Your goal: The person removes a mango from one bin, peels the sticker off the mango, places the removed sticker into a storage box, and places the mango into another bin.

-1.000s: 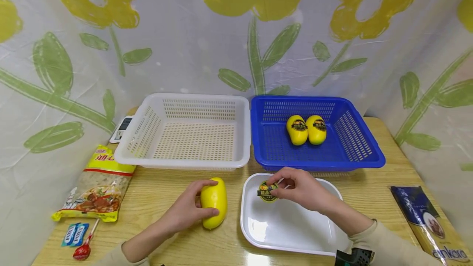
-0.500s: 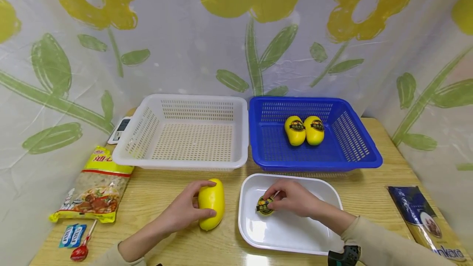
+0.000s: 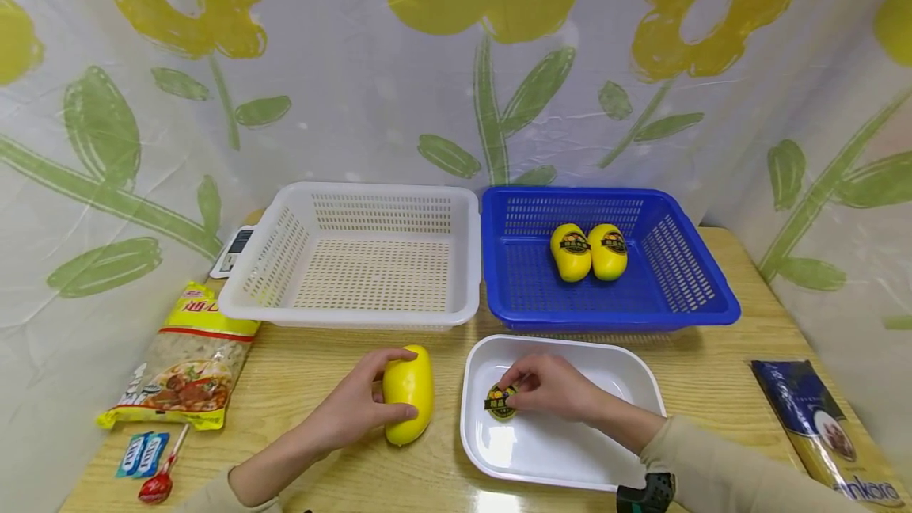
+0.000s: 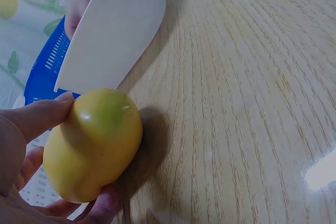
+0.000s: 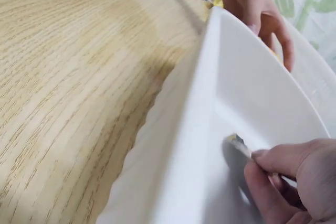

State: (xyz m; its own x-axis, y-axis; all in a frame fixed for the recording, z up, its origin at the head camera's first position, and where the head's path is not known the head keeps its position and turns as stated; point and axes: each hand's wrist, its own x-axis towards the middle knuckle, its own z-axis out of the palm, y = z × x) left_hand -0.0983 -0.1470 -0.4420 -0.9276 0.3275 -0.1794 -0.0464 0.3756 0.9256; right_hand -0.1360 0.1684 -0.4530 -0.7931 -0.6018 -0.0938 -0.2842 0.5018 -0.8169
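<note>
My left hand (image 3: pixel 363 398) grips a yellow mango (image 3: pixel 409 396) from its left side, thumb and fingers around it, on the wooden table. In the left wrist view this mango (image 4: pixel 97 145) shows a greenish end with a small stem mark. Over the white tray (image 3: pixel 556 469), my right hand (image 3: pixel 559 390) pinches a round black label sticker (image 3: pixel 500 402) between thumb and fingers. Seen edge-on in the right wrist view, the sticker (image 5: pixel 239 144) is close to the tray's inside. Two more mangoes (image 3: pixel 571 267) bearing similar labels lie side by side in the blue basket (image 3: pixel 613 319).
A white basket (image 3: pixel 349 315) stands behind my left hand, beside the blue one. At left lie a food bag (image 3: pixel 185 362), small blue packets (image 3: pixel 142 454), a red lollipop (image 3: pixel 157 487) and a scale (image 3: pixel 231 252). A dark blue and gold packet (image 3: pixel 819 426) lies far right.
My right hand has moved left and nearer to me with the sticker, lower over the white tray. The left hand keeps its grip on the mango in nearly the same spot.
</note>
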